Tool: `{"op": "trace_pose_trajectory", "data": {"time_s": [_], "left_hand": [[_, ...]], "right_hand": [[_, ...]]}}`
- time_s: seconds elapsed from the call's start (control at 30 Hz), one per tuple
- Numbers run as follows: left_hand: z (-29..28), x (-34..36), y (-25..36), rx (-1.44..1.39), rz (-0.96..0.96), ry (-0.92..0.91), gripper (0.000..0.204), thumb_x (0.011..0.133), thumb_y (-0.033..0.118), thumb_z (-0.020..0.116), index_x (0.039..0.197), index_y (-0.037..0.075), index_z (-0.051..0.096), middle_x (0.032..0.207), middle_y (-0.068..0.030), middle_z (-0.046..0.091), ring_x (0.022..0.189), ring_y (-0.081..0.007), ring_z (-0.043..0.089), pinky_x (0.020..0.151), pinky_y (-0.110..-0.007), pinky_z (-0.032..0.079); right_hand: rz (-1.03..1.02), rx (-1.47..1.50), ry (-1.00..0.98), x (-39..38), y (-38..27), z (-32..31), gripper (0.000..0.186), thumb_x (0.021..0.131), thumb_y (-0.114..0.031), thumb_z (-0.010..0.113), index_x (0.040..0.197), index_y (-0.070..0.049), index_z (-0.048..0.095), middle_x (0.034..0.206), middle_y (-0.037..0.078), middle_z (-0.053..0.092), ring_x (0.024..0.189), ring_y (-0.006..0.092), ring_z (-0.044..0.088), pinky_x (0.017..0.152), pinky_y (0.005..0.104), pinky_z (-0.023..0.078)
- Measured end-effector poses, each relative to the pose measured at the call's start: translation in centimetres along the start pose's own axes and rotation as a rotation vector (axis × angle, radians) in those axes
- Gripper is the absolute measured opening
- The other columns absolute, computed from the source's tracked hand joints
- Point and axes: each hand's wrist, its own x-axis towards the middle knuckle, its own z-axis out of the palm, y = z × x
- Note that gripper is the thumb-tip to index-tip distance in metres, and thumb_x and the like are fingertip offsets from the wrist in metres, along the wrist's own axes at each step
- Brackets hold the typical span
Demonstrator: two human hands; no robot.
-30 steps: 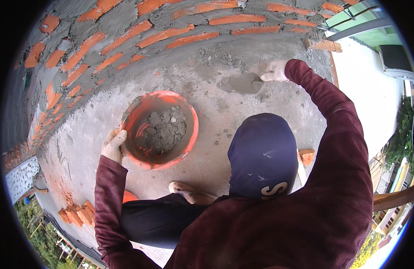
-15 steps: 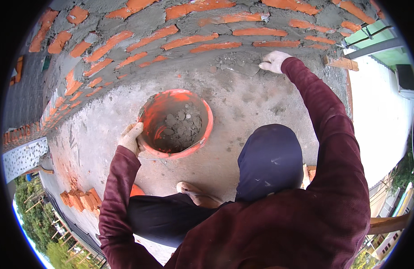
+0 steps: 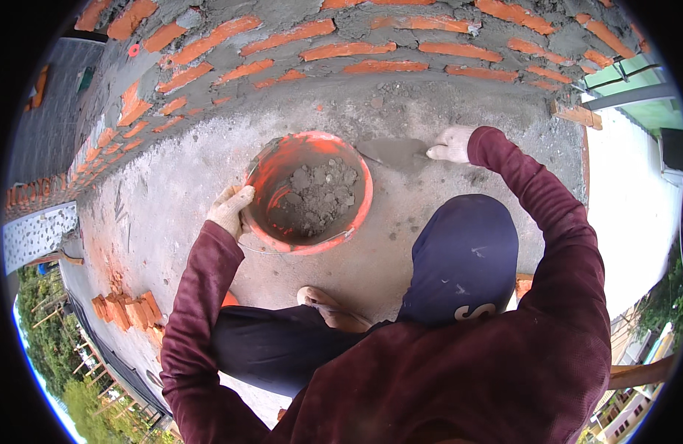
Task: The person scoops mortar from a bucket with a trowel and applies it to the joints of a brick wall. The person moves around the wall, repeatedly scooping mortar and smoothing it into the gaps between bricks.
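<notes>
My gloved left hand (image 3: 232,209) grips the left rim of an orange bucket (image 3: 361,194), which holds lumpy grey mortar (image 3: 319,192). In my gloved right hand (image 3: 452,144) is a trowel (image 3: 393,151) coated in grey mortar, held low over the concrete floor, its tip at the bucket’s upper-right edge. The trowel’s handle is mostly hidden in my fingers. Loose grey crumbs (image 3: 389,92) lie along the foot of the wall beyond the trowel.
A mortared brick wall (image 3: 349,52) curves across the top and left. Broken bricks (image 3: 130,311) are piled at the lower left. A wooden piece (image 3: 574,115) juts at the upper right beside a white area. My bent knees and sandalled foot (image 3: 327,307) are below the bucket.
My right hand and trowel have moved from the crumbs by the wall back down toward the bucket. In the shifting view, my left hand and the bucket appear farther right and higher.
</notes>
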Motion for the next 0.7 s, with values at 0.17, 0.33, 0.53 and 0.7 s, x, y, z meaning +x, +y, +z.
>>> {"op": "trace_pose_trajectory", "data": {"time_s": [0.17, 0.33, 0.53, 0.7], "left_hand": [[-0.6, -0.3, -0.6, 0.021, 0.001, -0.01, 0.022, 0.097, 0.028, 0.066, 0.101, 0.008, 0.06, 0.073, 0.0004, 0.063, 0.052, -0.0088, 0.056, 0.046, -0.025, 0.046], [-2.1, -0.6, -1.3, -0.015, -0.008, 0.004, 0.024, 0.096, 0.03, 0.067, 0.101, 0.008, 0.06, 0.075, -0.0003, 0.065, 0.052, -0.0096, 0.057, 0.046, -0.025, 0.047], [2.0, 0.7, 0.8, -0.014, 0.13, 0.01, 0.035, 0.09, 0.037, 0.074, 0.098, 0.005, 0.063, 0.082, -0.0035, 0.066, 0.068, -0.0124, 0.06, 0.059, -0.03, 0.05], [1.9, -0.6, -2.0, 0.023, 0.041, 0.137, 0.031, 0.088, 0.031, 0.076, 0.094, 0.005, 0.062, 0.084, -0.0037, 0.064, 0.078, -0.0141, 0.06, 0.07, -0.033, 0.051]], "right_hand": [[0.034, 0.078, -0.033, 3.5, -0.7, 0.0, 0.056, 0.097, -0.05, 0.054, 0.133, -0.008, 0.064, 0.119, 0.017, 0.068, 0.103, 0.032, 0.066, 0.09, 0.0434, 0.051], [0.005, -0.028, 0.184, 7.3, -1.2, -5.3, 0.06, 0.096, -0.053, 0.053, 0.13, -0.005, 0.064, 0.125, 0.018, 0.067, 0.112, 0.0373, 0.064, 0.097, 0.0443, 0.049], [-0.039, -0.295, 0.417, 9.1, 3.8, -7.0, 0.045, 0.095, -0.043, 0.056, 0.106, -0.002, 0.071, 0.108, 0.022, 0.07, 0.108, 0.0391, 0.064, 0.093, 0.0471, 0.049], [-0.089, -0.264, 0.506, 2.8, -5.9, -6.7, 0.043, 0.098, -0.042, 0.054, 0.1, -0.001, 0.064, 0.099, 0.025, 0.068, 0.091, 0.043, 0.066, 0.076, 0.0509, 0.051]]}}
